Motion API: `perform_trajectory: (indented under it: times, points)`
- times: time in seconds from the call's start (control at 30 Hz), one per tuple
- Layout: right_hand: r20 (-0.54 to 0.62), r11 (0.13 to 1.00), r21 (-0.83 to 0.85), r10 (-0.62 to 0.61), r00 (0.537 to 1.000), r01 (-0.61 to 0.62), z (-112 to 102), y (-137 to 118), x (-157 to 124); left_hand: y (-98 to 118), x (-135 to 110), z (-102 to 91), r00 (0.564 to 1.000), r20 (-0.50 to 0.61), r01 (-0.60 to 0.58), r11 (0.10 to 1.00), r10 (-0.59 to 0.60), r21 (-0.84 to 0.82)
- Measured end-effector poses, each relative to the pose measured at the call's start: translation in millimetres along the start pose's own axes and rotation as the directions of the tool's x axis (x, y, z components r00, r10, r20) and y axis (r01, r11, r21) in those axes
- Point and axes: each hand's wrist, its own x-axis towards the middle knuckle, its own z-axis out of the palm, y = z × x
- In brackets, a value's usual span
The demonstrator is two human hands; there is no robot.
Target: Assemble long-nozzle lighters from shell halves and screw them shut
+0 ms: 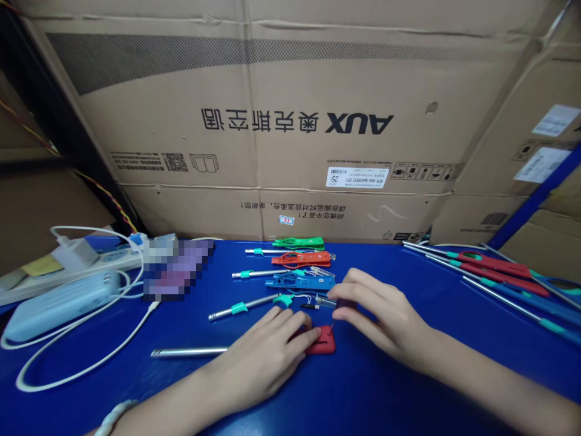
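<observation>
Now, at your far left, a rounded pale blue plastic block (63, 307) lies on the glossy blue tabletop (390, 399), near a long white power strip (118, 260) and a looping white cable (150, 310) that runs to a flat purple thing (184, 266) hidden by pixelation. Next, a bare silver metal tube (190, 352) points leftward from beneath your left hand (265, 354), which covers its inner end. Your fingers there are closed over a red plastic casing (323, 344) lying flat on the tabletop, its right end showing past them. Beyond it, a blue open casing (297, 283), an orange-red open casing (299, 260) and a green open casing (299, 243) lie one behind another. Just right of the red one, your right hand (388, 315) has thumb and fingers pinched together on a small dark-handled tool (347, 304); its thin shaft slants down to the casing's right end, though you cannot tell how deep it sits. Furthest right, several red and blue handles (494, 266) with slim silver tubes lie together.
</observation>
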Motion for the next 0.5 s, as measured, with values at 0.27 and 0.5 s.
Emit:
perform_trajectory:
  times: [0.27,0.5]
  points:
    - [0.118,0.968,0.24,0.046,0.992,-0.073,-10,-8,6,0,0,0.1,1.0,0.001,0.0,1.0,0.0,-0.006]
    - [0.017,0.981,0.184,0.056,0.998,-0.058,0,-11,4,0,1,0.4,0.999,0.045,0.008,1.0,-0.009,0.013]
